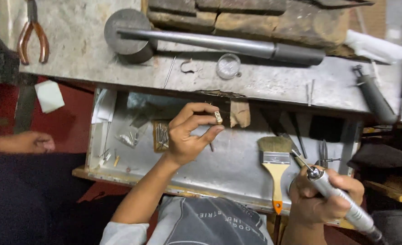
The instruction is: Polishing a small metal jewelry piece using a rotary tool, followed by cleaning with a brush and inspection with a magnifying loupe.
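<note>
My left hand point(188, 136) is raised over the open metal drawer point(237, 168), pinching a small gold ring point(218, 117) between thumb and fingertips near the wooden bench pin point(240, 113). Down at the lower right, my right hand point(323, 197) grips a silver rotary handpiece point(341, 199) whose thin bit point(299, 159) points up and left toward the drawer, well apart from the ring.
A flat paintbrush point(275, 165) lies in the drawer beside small tools point(323, 154) and a bundle of burs point(161, 135). On the grey bench top rest a steel mandrel point(219, 43), a round block point(127, 34), a small clear lid point(228, 66) and pliers point(32, 38). Another person's hand point(31, 142) rests at the left.
</note>
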